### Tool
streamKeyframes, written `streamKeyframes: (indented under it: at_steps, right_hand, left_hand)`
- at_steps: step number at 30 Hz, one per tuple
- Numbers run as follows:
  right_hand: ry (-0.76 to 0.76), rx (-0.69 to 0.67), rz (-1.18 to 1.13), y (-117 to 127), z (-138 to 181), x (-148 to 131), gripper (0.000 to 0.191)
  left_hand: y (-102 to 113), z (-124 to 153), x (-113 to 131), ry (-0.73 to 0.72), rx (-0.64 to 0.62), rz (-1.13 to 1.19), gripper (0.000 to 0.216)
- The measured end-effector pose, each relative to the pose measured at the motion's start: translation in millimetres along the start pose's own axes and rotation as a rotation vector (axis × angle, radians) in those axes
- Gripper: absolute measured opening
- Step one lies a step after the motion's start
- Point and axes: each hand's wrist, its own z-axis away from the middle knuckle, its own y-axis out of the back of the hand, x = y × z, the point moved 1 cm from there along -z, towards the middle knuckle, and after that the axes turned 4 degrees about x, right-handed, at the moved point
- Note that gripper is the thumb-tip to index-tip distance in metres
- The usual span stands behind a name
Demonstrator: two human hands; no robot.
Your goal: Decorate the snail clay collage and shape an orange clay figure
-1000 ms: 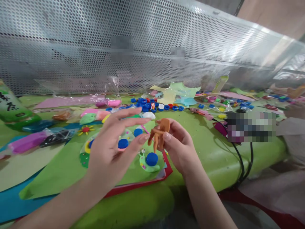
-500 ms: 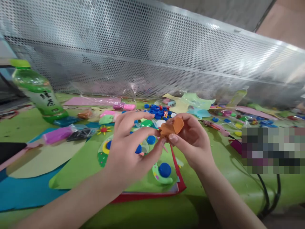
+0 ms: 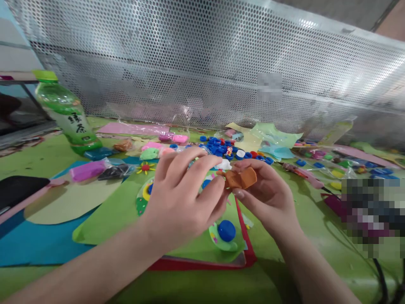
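Note:
A lump of orange-brown modelling clay (image 3: 238, 179) is held up between my two hands, one end squared off and the other drawn out thinner. My left hand (image 3: 186, 190) pinches the thin left end with thumb and forefinger, which partly cover it. The fingers and thumb of my right hand (image 3: 272, 194) grip the clay from the right. Below lies a green sheet (image 3: 110, 223) on a red-edged board (image 3: 202, 265). It bears a pale green clay curl with a blue cap (image 3: 227, 230) and, partly hidden by my left hand, a round decorated piece (image 3: 142, 196).
A green tea bottle (image 3: 68, 114) stands at the back left. Purple clay in wrap (image 3: 88, 169) lies left of the green sheet. Many blue caps (image 3: 218, 147) are heaped behind my hands. A pink hot glue gun (image 3: 303, 175) with a cord lies at the right. Perforated metal (image 3: 177, 63) closes off the back.
The view has shifted, so the scene sits further right. My left fingers have closed in on the clay's thin end, and the clay has turned slightly in my grip.

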Motion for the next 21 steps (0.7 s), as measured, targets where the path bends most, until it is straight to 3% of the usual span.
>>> streamKeyframes:
  at_steps: [3, 11, 21]
  right_hand:
    - [0.001, -0.007, 0.031, 0.6, 0.5, 0.6, 0.023]
    - [0.019, 0.023, 0.039, 1.2, 0.4, 2.2, 0.023]
    - [0.066, 0.052, 0.147, 1.4, 1.9, 1.7, 0.023]
  left_hand:
    - [-1.0, -0.7, 2.5, -0.029, 0.010, -0.023, 0.007]
    - [0.6, 1.1, 2.7, 0.078, -0.039, 0.085, 0.010]
    - [1.5, 2.0, 7.4, -0.012, 0.004, -0.002, 0.008]
